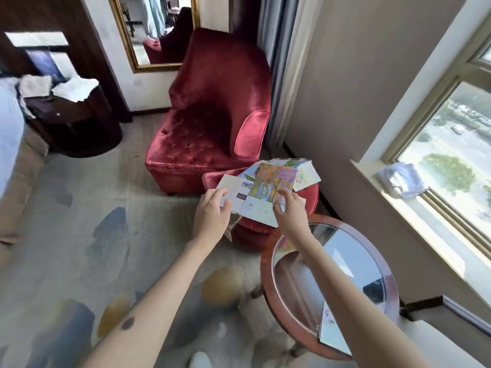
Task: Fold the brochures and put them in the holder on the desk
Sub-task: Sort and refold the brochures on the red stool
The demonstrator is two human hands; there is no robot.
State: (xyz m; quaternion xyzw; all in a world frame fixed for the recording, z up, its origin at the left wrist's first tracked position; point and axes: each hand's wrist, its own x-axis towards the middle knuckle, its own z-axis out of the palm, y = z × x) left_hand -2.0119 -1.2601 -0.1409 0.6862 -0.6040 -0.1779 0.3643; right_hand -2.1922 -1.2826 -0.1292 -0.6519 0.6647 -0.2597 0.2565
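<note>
Several colourful brochures lie spread in a loose pile on a red footstool in front of me. My left hand grips the left edge of the unfolded top brochure, thumb under and fingers over the white panel. At the same brochure's right lower edge, my right hand pinches the paper with its fingers. One more brochure lies on the near edge of the round glass-topped table. No holder is in sight.
A red velvet armchair stands behind the footstool. A window sill with a folded cloth runs along the right wall. A dark side table with white towels stands at far left. Patterned carpet covers the floor.
</note>
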